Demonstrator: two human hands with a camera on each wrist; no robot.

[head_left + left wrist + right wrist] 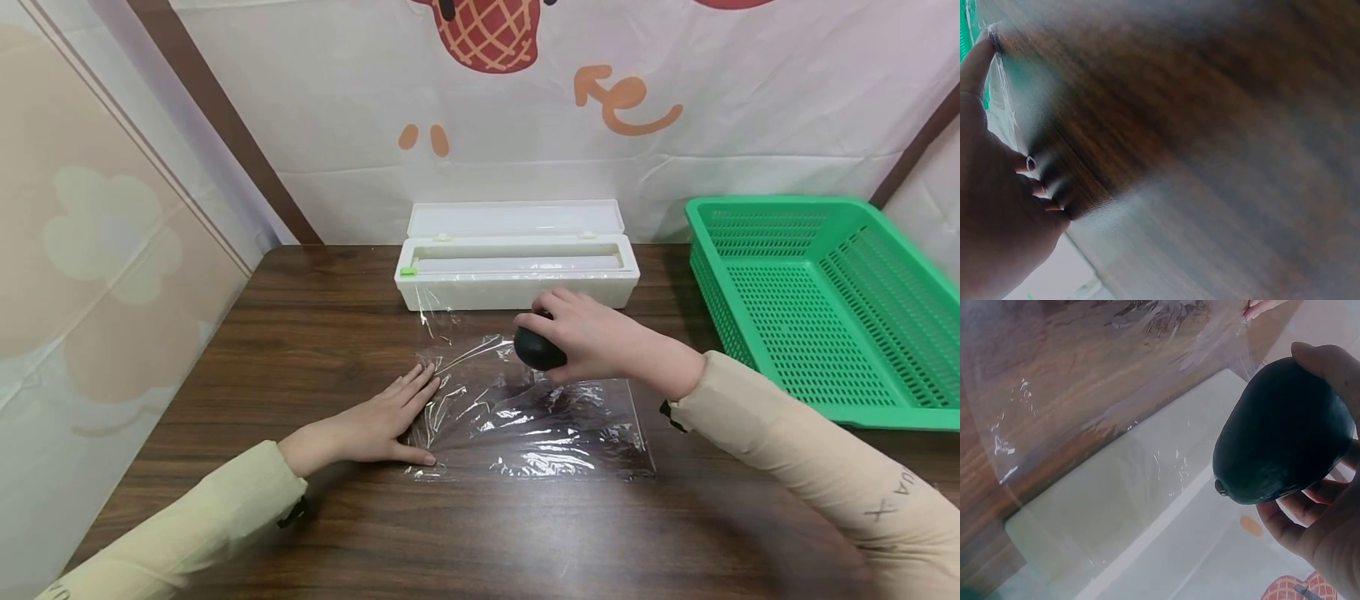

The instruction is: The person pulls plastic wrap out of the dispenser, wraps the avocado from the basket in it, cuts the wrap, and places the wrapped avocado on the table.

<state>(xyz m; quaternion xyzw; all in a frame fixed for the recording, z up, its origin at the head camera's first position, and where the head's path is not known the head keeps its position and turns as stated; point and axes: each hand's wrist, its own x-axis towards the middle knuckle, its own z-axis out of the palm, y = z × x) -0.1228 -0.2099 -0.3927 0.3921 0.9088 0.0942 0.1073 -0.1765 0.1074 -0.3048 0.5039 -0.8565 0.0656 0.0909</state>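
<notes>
My right hand (pixel 592 333) grips a dark, rounded avocado (pixel 1282 434), thumb on one side and fingers on the other, above a sheet of clear cling film (pixel 525 433). A small stem nub shows on the avocado in the right wrist view. My left hand (pixel 382 421) lies with fingers spread at the film's left edge, thumb and fingertips touching it. Wrinkled and shiny, the film stretches over the table from a white cling film dispenser (pixel 517 293). The dispenser's lid (pixel 516 218) stands raised behind it, and a roll shows inside.
A green plastic basket (pixel 817 333) stands at the right of the brown wooden table (pixel 315 325), close to my right forearm. Behind the table hangs a printed white cloth (pixel 330 100). A small green slider (pixel 408 272) sits on the dispenser's left end.
</notes>
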